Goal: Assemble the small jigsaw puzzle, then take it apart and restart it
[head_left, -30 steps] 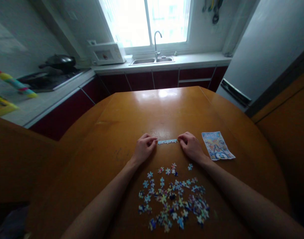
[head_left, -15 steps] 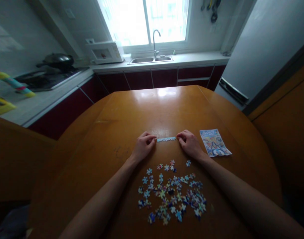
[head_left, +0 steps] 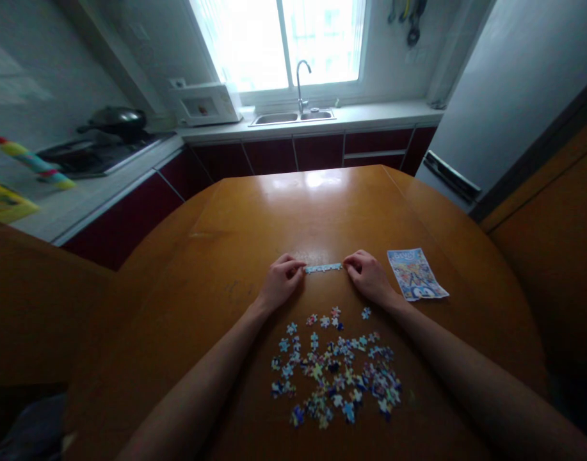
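Note:
A narrow strip of joined light-blue puzzle pieces [head_left: 324, 267] lies across the middle of the wooden table. My left hand [head_left: 282, 280] pinches its left end between thumb and fingers. At the opposite end, my right hand [head_left: 366, 274] grips the strip in the same way, with its fingers closed. Loose jigsaw pieces [head_left: 338, 378] in many colours are spread between my forearms, on the near side of the strip. One single piece [head_left: 366, 313] sits apart from them, below my right hand. The fingertips hide both ends of the strip.
To the right of my right hand lies a creased picture sheet [head_left: 417, 274]. The wooden table [head_left: 293, 211] has rounded sides. Beyond it are a sink [head_left: 293, 118], a microwave [head_left: 209, 104], a pan [head_left: 114, 120] on the stove and a tall fridge [head_left: 509, 83].
Both hands keep their hold on the ends of the puzzle strip. The whole view has shifted slightly; the loose pieces lie as before.

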`<state>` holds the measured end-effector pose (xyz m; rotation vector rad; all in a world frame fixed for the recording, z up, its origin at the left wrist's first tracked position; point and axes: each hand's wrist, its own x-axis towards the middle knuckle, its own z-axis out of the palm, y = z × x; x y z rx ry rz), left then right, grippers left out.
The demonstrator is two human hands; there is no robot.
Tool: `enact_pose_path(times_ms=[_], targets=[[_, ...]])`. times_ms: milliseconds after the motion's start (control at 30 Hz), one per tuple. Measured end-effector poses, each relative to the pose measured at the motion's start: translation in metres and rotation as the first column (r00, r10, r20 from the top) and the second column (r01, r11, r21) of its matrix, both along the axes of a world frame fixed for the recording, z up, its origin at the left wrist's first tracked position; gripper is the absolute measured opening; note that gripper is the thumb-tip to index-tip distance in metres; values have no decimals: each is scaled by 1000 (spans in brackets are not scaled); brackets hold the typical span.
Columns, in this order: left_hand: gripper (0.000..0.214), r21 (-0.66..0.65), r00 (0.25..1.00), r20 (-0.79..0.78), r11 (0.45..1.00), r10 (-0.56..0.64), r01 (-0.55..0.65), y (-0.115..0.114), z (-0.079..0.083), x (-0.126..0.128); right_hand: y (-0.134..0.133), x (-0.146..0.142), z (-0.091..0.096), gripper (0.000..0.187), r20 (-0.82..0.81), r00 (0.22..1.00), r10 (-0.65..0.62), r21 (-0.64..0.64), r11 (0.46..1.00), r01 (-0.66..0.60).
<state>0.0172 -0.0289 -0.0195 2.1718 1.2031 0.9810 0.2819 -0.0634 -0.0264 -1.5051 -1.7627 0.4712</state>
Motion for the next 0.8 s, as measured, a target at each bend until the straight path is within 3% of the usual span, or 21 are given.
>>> enact_pose_path(times_ms=[800], targets=[[16, 4, 1000, 17, 1000, 10, -10, -1, 1, 2, -2, 2, 0, 15, -3, 1000, 7, -9, 1000, -7]])
